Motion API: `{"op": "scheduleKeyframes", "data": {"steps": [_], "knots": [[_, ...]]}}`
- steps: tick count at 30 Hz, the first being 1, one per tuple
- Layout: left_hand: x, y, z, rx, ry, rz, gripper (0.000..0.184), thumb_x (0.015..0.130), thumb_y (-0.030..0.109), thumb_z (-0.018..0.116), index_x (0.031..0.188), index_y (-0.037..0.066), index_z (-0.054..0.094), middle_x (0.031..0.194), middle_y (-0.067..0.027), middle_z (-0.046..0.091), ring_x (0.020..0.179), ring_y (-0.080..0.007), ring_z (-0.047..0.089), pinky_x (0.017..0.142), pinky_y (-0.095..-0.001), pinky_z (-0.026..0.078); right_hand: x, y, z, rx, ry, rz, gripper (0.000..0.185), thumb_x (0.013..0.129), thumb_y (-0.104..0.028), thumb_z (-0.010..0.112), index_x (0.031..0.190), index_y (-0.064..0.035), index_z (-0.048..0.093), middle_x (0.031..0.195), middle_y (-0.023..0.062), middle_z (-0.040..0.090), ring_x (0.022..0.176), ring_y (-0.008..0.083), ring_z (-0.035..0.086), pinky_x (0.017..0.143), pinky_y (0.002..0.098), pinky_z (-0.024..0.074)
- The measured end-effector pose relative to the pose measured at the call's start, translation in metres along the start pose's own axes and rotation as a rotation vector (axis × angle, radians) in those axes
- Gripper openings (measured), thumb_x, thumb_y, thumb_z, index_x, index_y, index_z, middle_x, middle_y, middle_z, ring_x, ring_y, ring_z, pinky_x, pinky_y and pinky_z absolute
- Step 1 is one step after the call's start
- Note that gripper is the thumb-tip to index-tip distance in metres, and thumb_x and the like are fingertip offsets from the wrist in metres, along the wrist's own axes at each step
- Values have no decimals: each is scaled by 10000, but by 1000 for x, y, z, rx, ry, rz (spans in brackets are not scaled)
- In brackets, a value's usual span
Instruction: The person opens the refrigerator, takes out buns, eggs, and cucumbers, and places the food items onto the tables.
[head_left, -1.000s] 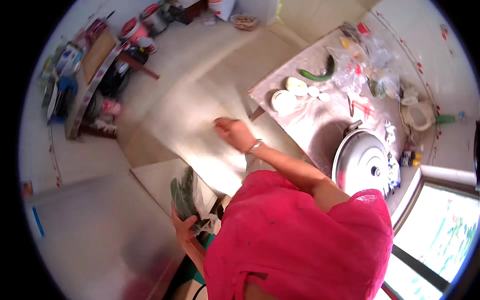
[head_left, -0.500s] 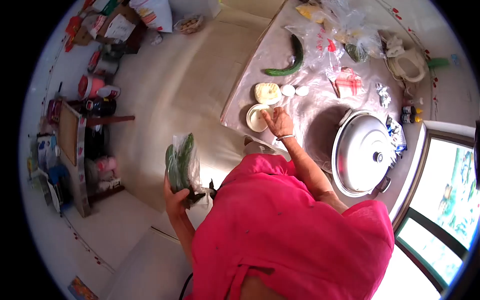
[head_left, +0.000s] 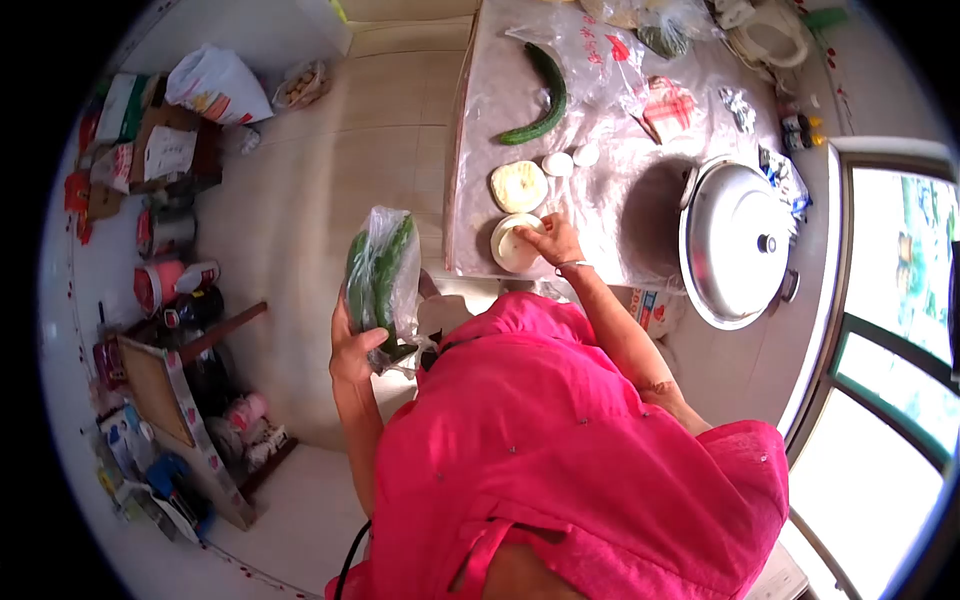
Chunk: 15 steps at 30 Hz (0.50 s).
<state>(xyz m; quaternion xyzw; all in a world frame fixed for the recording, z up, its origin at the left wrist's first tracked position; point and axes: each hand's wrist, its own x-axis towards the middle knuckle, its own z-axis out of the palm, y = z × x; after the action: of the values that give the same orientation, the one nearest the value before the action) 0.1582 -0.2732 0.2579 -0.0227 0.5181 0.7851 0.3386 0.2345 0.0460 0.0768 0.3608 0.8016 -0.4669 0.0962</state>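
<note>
In my left hand (head_left: 358, 348) is a clear plastic bag (head_left: 404, 290) with green cucumbers (head_left: 384, 268) inside, held upright beside the table. My right hand (head_left: 553, 243) grips the right rim of a small whitish bowl (head_left: 508, 247) at the table's near left corner, thumb over the inside; the fingers are partly hidden. Just beyond the bowl lies a round cream-coloured piece (head_left: 519, 187) whose kind I cannot make out. Two white eggs (head_left: 558, 164) sit to its right. A curved cucumber (head_left: 553, 92) rests farther back.
A large lidded metal pot (head_left: 735, 240) stands at the table's right. Behind are a red-checked cloth (head_left: 668, 108) and plastic bags (head_left: 685, 18). The table's left edge (head_left: 458, 150) borders a tiled floor. A wooden stand (head_left: 165, 390) and cardboard box (head_left: 170, 150) are at far left.
The view has turned and shifted. My right hand has closed on the bowl's rim, the bowl still on the table. My left hand still holds the bag of cucumbers, now turned more toward the camera.
</note>
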Motion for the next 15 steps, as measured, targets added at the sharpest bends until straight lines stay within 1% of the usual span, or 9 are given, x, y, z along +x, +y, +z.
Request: {"op": "scheduleKeyframes", "data": {"steps": [2, 5, 6, 9, 10, 13, 14, 15], "knots": [[11, 7, -28, 28, -32, -30, 865, 577, 114, 701, 1355, -34, 351, 1196, -145, 548, 1063, -240, 587, 922, -339, 485, -2, 2, 15, 72, 90, 88, 750, 681, -476, 790, 1106, 93, 550, 1006, 254, 648, 945, 332, 644, 820, 382, 507], [25, 32, -55, 83, -108, -57, 882, 571, 113, 709, 1363, -31, 348, 1205, -142, 543, 1097, -243, 568, 960, -344, 455, -10, 0, 41, 269, 318, 35, 796, 668, -458, 800, 1159, 103, 521, 1040, 261, 641, 970, 331, 639, 823, 382, 507], [29, 42, -64, 117, -121, -44, 883, 567, 125, 697, 1364, -38, 352, 1214, -142, 543, 1101, -240, 567, 963, -338, 452, 4, 23, 61, 356, 333, 23, 804, 646, -476, 812, 1131, 109, 551, 1004, 246, 659, 931, 315, 655, 795, 375, 514], [34, 66, -91, 185, -154, -41, 898, 557, 149, 674, 1372, -50, 355, 1239, -145, 540, 1119, -235, 560, 980, -326, 440, -15, -7, 56, 240, 241, 145, 724, 639, -492, 816, 1030, 88, 630, 897, 215, 686, 839, 285, 677, 757, 366, 522], [35, 73, -101, 191, -166, -56, 907, 554, 149, 676, 1377, -49, 351, 1246, -145, 537, 1129, -236, 555, 989, -327, 433, -23, -18, 53, 306, 251, 126, 651, 628, -522, 814, 903, 54, 689, 807, 185, 696, 749, 254, 686, 712, 360, 526], [44, 93, -123, 151, -216, -106, 911, 564, 113, 711, 1383, -35, 341, 1242, -131, 529, 1137, -237, 544, 988, -336, 429, -12, -26, 53, 381, 360, 153, 615, 632, -516, 814, 860, 44, 700, 795, 174, 698, 725, 232, 685, 682, 348, 527], [46, 98, -128, 161, -226, -116, 908, 565, 114, 710, 1381, -35, 343, 1240, -131, 530, 1133, -236, 546, 988, -335, 430, -8, -33, 52, 551, 408, 73, 630, 635, -510, 811, 876, 61, 698, 793, 165, 700, 713, 218, 681, 659, 339, 526], [48, 103, -134, 173, -236, -127, 905, 566, 115, 710, 1380, -36, 345, 1239, -130, 531, 1130, -236, 547, 987, -334, 430, 11, -20, 52, 445, 455, 153, 643, 642, -509, 804, 902, 69, 699, 789, 161, 699, 714, 210, 679, 654, 330, 525]]}}
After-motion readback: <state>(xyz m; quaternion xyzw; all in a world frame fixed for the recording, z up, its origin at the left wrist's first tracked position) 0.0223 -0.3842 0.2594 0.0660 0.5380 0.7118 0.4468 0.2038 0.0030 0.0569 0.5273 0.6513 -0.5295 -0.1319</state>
